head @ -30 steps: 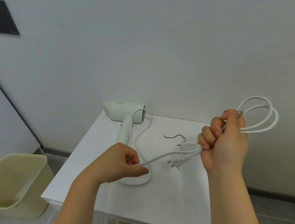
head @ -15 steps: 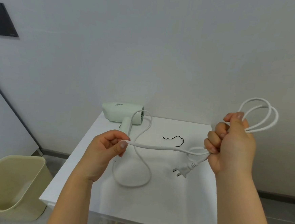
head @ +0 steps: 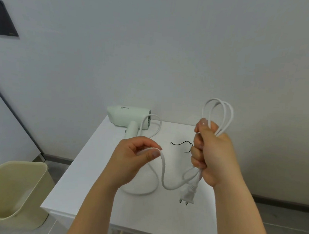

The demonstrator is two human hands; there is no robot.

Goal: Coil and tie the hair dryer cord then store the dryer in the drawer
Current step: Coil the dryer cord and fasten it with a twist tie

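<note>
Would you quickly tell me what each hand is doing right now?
Left hand: pinches the white cord between thumb and fingers.
Right hand: grips the coiled loops of that cord in a fist.

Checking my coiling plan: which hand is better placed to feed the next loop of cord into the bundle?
Left, probably. The left hand pinches the slack cord running from the hair dryer, while the right hand is fully occupied gripping the coiled loops with the plug hanging below.
</note>
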